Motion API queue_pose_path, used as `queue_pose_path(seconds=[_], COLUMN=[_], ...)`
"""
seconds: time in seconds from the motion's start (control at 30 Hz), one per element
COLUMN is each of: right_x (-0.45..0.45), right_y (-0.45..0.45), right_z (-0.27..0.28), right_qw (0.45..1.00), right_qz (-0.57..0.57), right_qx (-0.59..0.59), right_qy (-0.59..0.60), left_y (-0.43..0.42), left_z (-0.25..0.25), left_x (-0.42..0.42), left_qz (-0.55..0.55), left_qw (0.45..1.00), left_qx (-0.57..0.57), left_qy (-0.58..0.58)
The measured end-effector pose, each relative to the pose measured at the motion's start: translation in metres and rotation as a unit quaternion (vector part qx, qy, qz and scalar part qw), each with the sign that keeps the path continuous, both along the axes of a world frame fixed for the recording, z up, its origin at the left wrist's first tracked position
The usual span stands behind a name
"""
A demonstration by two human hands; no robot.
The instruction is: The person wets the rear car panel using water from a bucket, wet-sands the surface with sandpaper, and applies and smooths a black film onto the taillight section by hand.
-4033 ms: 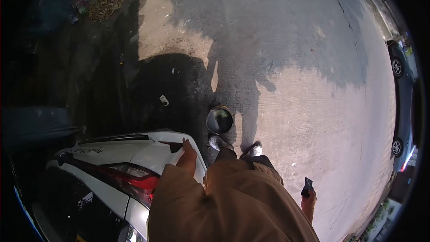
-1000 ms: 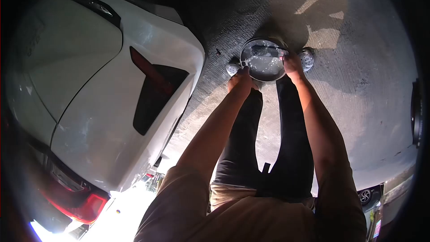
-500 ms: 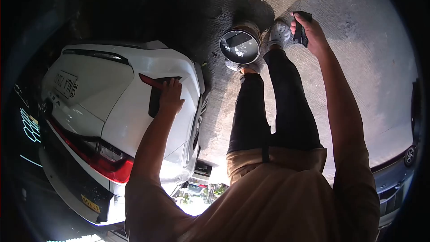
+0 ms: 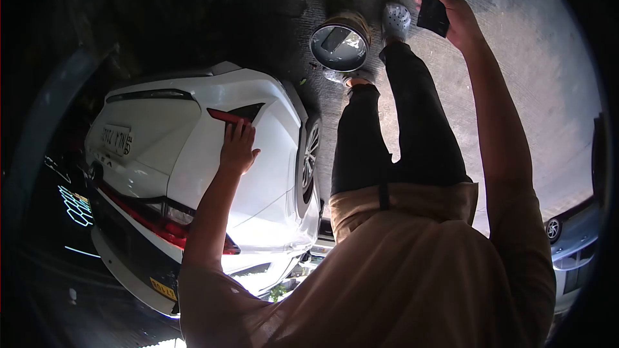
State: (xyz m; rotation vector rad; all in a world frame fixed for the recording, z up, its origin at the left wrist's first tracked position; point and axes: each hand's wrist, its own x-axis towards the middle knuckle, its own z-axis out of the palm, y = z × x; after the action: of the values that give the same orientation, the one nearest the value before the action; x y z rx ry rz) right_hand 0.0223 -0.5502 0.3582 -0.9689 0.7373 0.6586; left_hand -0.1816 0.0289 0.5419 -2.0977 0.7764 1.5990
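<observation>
Hands apart. Left hand (image 4: 238,148) laid on the white car (image 4: 190,171) at left, fingers extended, at the reflector (image 4: 222,116). Right hand (image 4: 461,19), far right, grips a black pad (image 4: 431,14), well apart from the car. Bucket (image 4: 360,24) far, beside the shoes (image 4: 396,20).

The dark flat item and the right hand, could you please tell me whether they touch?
Touching: the head view shows the right hand gripping the dark flat item, thumb across its face.
</observation>
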Motion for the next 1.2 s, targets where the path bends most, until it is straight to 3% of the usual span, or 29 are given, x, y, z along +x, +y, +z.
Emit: queue_pose_path(seconds=[0.17, 0.4, 0.57, 0.67, 0.8, 0.9, 1.1, 1.2], right_x=[-0.04, -0.089, -0.102, -0.107, -0.131, -0.14, -0.149, -0.14], right_y=[-0.035, -0.044, 0.061, 0.146, 0.225, 0.267, 0.303, 0.313], right_z=[0.017, 0.025, 0.039, 0.085, 0.099, 0.116, 0.102, 0.105], right_qw=[0.994, 0.989, 0.995, 0.998, 0.999, 0.997, 0.987, 0.971], right_qz=[-0.02, -0.076, -0.057, -0.04, -0.016, 0.013, 0.099, 0.137], right_qx=[-0.104, -0.123, -0.08, -0.045, 0.02, 0.044, 0.093, 0.108], right_qy=[-0.003, -0.034, -0.017, 0.031, 0.025, 0.055, 0.086, 0.164], left_y=[-0.003, -0.011, -0.003, 0.009, 0.006, 0.028, 0.023, 0.018], left_z=[-0.037, -0.067, -0.036, -0.019, -0.008, -0.024, -0.054, -0.075], left_x=[0.007, 0.011, 0.011, 0.022, 0.041, 0.031, 0.03, 0.028], left_qz=[-0.01, -0.027, -0.022, 0.04, 0.024, 0.052, 0.095, 0.088], left_qw=[1.0, 0.997, 0.997, 0.993, 0.988, 0.992, 0.986, 0.986], left_qx=[-0.011, 0.025, -0.016, -0.015, 0.057, -0.007, 0.026, 0.048], left_qy=[0.018, 0.062, 0.07, 0.108, 0.14, 0.113, 0.131, 0.131])
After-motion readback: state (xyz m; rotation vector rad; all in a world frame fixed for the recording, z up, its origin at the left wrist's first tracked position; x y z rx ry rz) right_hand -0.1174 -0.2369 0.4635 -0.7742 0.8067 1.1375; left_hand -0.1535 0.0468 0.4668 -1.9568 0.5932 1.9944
